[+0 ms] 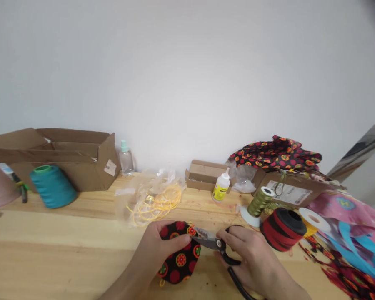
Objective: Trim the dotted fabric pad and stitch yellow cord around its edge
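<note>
From my remote seat I count two hands, both the wearer's own. The left hand [158,246] has its fingers [178,240] closed around one fabric pouch [179,260] - black with red and orange circles - which sits low on the tabletop [65,250] at the near edge, in the middle of the view. The right hand [253,260] is just to the right of the pouch, its fingers [234,237] wrapped on the black handles of one pair of scissors [211,243]. The blades point left and meet the pouch's upper right edge; I cannot tell whether they are parted.

Beyond the pouch lies one coil of yellow cord [158,202] in clear plastic. I count four spools: one teal thread cone [52,186] far left of the pouch, and to its right a gold spool [260,201], a red spool [283,229] and a yellow spool [312,221].

There are two bottles - a clear bottle [126,159] behind and left of the pouch, a glue bottle [221,187] behind and right of it.

Three cardboard boxes stand behind the pouch: a large box [75,162] to the left, a small box [203,173] straight behind, and a labelled box [290,191] to the right, with patterned cloth [275,153] heaped on it.
</note>
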The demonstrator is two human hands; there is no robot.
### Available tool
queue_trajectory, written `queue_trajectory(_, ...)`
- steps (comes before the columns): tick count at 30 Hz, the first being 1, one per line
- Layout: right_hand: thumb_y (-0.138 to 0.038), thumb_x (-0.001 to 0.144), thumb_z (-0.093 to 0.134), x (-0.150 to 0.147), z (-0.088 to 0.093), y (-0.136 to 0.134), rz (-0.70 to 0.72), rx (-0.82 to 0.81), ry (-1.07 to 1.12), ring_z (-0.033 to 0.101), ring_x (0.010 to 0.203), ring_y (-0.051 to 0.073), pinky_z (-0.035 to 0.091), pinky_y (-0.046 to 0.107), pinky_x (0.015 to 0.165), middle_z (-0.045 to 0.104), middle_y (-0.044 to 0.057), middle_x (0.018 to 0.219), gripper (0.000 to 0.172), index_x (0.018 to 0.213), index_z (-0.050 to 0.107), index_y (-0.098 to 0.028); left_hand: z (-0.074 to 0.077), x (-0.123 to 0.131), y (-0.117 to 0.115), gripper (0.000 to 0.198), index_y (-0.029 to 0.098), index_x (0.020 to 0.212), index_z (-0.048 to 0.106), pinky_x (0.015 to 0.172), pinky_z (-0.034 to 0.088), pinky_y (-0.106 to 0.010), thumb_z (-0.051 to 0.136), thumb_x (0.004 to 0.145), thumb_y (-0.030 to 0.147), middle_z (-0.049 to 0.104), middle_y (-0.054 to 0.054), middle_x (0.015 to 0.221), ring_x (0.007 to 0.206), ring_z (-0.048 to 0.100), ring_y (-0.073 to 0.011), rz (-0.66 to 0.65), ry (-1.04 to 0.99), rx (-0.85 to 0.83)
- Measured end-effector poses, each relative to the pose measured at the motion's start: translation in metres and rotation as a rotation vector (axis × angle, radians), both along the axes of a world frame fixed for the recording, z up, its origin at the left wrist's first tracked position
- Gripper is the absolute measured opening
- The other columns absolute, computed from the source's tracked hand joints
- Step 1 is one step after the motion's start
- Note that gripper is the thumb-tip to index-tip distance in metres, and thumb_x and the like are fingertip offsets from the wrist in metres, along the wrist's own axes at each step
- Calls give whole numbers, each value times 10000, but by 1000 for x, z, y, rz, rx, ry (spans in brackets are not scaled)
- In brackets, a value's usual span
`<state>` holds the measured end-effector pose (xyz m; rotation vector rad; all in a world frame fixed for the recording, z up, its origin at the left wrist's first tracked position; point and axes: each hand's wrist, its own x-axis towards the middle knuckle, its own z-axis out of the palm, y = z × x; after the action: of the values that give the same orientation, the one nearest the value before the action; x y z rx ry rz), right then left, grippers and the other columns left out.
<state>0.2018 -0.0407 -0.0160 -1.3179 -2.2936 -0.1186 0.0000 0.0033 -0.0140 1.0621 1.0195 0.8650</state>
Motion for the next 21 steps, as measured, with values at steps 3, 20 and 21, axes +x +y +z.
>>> queue_trajectory(3, -160, 718, 474, 1, -3, 0, 5, 10, -9, 486, 547, 124, 304, 220, 484, 560, 28, 621, 186, 881, 563, -171, 0, 0, 0, 232, 122, 629, 661, 535, 475, -269, 734, 483, 288, 693, -58, 599, 563, 615, -196, 8, 7, 0)
queue_trajectory(20, -155, 716, 486, 2, -4, 0, -7, 34, -51, 487, 550, 132, 292, 229, 484, 552, 26, 620, 164, 866, 550, -166, 1, -1, 0, 210, 116, 638, 649, 547, 476, -280, 721, 508, 264, 694, -62, 603, 565, 616, -195, 7, 8, -15)
queue_trajectory(21, -157, 719, 485, 2, -4, 0, -6, 37, -46, 484, 546, 130, 291, 228, 482, 550, 24, 619, 163, 869, 548, -166, 1, -1, 0, 211, 115, 641, 649, 548, 476, -281, 721, 509, 264, 694, -61, 602, 564, 615, -194, 9, 4, -17)
